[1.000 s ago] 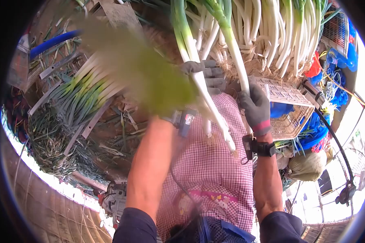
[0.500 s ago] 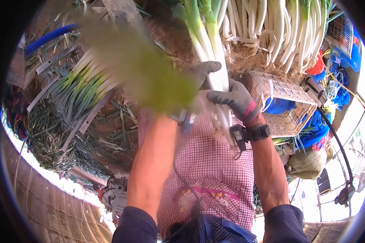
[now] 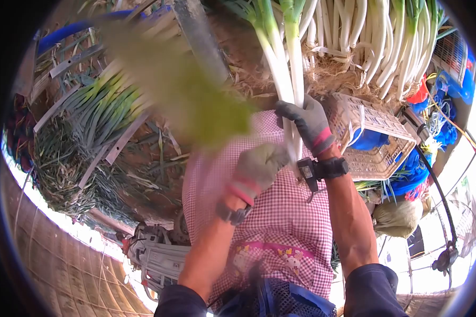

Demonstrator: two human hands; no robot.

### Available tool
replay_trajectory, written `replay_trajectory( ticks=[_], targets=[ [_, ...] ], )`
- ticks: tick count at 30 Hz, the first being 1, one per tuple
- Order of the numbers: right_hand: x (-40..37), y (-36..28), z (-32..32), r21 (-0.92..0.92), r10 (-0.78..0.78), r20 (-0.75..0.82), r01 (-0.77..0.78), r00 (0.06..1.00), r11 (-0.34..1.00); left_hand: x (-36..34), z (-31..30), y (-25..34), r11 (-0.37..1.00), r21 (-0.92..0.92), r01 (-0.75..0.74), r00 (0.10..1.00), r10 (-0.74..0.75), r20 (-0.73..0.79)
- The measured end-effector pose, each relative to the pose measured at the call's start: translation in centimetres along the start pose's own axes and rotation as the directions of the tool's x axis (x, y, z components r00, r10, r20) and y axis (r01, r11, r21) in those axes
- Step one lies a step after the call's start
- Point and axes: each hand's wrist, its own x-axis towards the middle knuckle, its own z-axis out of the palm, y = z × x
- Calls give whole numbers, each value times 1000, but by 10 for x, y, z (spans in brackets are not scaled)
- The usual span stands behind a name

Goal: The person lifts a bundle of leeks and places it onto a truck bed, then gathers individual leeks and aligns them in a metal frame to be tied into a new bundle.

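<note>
1. Two long green onion stalks with white shafts (image 3: 286, 74): held upright in front of the person's chest, leafy ends far and up. Their lower ends sit just above the pink-and-white checked apron (image 3: 280, 222).
2. Right hand (image 3: 308, 124), in a grey knit glove with a pink cuff: fingers wrapped tight round the white shafts of both stalks, low on their length. A black strap-on device (image 3: 322, 170) sits on that wrist.
3. Left hand (image 3: 256, 168), in the same kind of glove: curled into a loose fist just left of the stalks' lower ends and against them. I cannot tell whether it actually clasps them.
4. Far, behind the hands: a dense stack of white green onions with pale roots (image 3: 370, 37).
5. Right of the right hand: a cream plastic lattice basket (image 3: 375, 153), tilted, with something blue inside.
6. Left: a heap of green onion leaves and trimmings (image 3: 90, 121), and beyond it a blue hose (image 3: 63, 33).
7. A blurred green leaf (image 3: 185, 95) lies close to the lens at centre-left.
</note>
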Motion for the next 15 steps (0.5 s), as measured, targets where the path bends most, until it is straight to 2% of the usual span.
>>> replay_trajectory(
  ticks=[1,2,4,5,7,10,11,13,15],
  targets=[
    [1,-1,2,21,-5,-8,5,1000,1000,-10,4,-9,1000,-13,10,1000,-10,-14],
    [3,-1,3,53,-35,-19,36,999,998,-21,8,-16,995,52,90,995,-92,25],
    [2,-1,8,-54,-60,-56,57,997,997,-46,10,-28,954,192,231,964,-250,85],
    [4,-3,10,-110,-91,-75,82,993,991,-50,10,-34,970,132,205,974,-216,68],
    [6,3,17,-101,-93,-110,82,990,991,-59,5,-42,989,11,149,989,-149,18],
    [8,-3,27,-96,-77,-110,67,991,993,-89,18,-21,985,163,57,973,-92,212],
    [7,-7,31,-108,-54,-125,41,991,993,-103,27,-16,957,285,-58,957,-28,290],
    [14,-20,34,-116,-58,-143,42,988,992,-130,42,-23,921,365,-138,903,-34,428],
    [22,-33,28,-106,-100,-160,83,982,991,-148,56,-40,947,318,-48,825,-142,547]
  ],
)
